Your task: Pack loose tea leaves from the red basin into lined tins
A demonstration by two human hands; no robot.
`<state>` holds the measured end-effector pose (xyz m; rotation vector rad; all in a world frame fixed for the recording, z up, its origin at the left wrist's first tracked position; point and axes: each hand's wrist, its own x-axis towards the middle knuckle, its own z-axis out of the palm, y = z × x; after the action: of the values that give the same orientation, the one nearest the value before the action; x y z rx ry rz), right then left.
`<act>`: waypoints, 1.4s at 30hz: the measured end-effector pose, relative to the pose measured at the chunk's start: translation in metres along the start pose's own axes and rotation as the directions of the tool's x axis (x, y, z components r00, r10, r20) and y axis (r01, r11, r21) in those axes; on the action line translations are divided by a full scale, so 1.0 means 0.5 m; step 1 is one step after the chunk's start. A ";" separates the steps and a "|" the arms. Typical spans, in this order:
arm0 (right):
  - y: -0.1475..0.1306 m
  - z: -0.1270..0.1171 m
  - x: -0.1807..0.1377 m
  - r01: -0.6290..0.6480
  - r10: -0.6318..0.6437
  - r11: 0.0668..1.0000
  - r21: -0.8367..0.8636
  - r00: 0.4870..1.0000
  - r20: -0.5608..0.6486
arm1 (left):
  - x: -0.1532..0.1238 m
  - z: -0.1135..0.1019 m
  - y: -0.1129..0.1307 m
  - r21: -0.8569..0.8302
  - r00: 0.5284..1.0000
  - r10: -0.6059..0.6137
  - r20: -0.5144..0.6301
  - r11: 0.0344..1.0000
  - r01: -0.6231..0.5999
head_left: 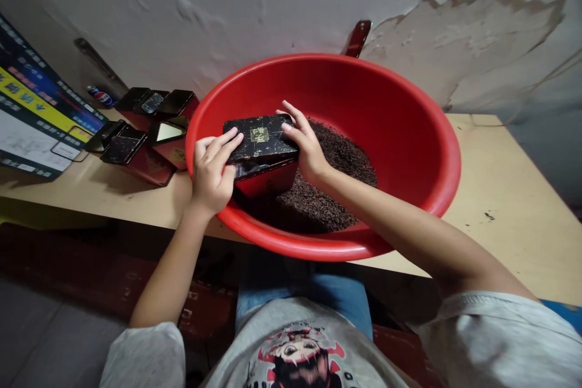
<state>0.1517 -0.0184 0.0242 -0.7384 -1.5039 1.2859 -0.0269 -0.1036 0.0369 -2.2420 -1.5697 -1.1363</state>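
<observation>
A big red plastic basin (409, 133) sits on a pale wooden table, holding a heap of dark loose tea leaves (336, 163). Inside the basin, at its near left, stands a red tin (266, 182) with a black lid (259, 136) resting on top, slightly tilted. My left hand (211, 173) grips the lid's left edge, fingers curled over it. My right hand (304, 145) presses on the lid's right edge, fingers on top and thumb at the side.
Several more red tins with black lids (145, 133) lie on the table left of the basin. A printed poster (36, 115) leans at far left. A peeling wall is close behind. The table (509, 206) extends to the right.
</observation>
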 end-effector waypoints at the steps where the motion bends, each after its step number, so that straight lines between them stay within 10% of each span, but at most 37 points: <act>1: -0.002 -0.002 0.002 0.024 -0.024 1.000 0.000 1.000 0.012 | -0.002 0.000 0.003 -0.023 0.999 -0.003 0.051 1.000 0.004; 9: -0.011 -0.012 0.010 0.051 -0.050 0.999 -0.011 0.994 0.101 | -0.017 0.066 -0.015 -0.288 0.984 -0.105 -0.145 0.956 0.060; 35: -0.034 -0.024 0.054 -0.223 0.221 0.971 0.086 0.975 0.037 | 0.001 0.058 -0.018 -0.439 0.985 -0.170 0.037 0.882 0.168; 42: -0.030 -0.024 0.053 -0.262 0.259 0.963 0.057 0.964 0.052 | 0.012 0.082 -0.020 -0.713 0.889 -0.433 0.147 0.577 0.399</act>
<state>0.1565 0.0060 0.0459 -0.8939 -1.4275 1.5489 -0.0147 -0.0728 0.0099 -2.2445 -1.9293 -2.2953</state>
